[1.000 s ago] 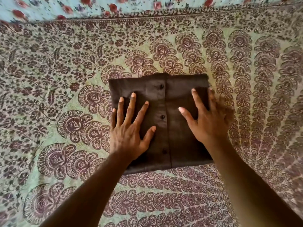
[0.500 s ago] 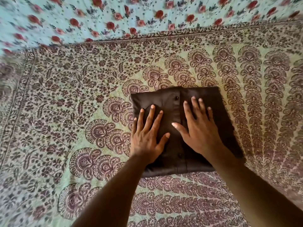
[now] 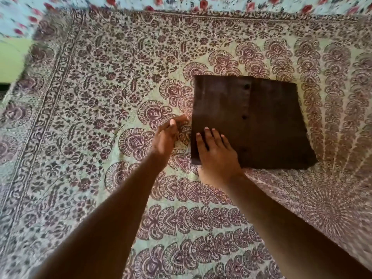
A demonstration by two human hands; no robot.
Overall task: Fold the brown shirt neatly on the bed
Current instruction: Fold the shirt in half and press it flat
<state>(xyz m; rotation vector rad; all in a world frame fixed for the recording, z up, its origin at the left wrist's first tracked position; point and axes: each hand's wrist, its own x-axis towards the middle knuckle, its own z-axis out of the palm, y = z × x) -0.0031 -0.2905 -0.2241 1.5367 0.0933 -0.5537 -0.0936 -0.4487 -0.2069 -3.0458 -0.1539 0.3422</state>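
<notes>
The brown shirt lies folded into a flat rectangle on the patterned bedspread, its button placket running down the middle with three dark buttons showing. My right hand rests flat on the shirt's near left corner, fingers straight. My left hand is off the shirt, just left of its edge, raised on its side and blurred, with relaxed fingers holding nothing.
A light blue cloth with red flowers runs along the far side of the bedspread. The bed's left edge shows a green surface beyond it.
Both hands have slid toward me along the shirt. My left hand has lifted off it to the left. The view has shifted, so the shirt now sits further right.
</notes>
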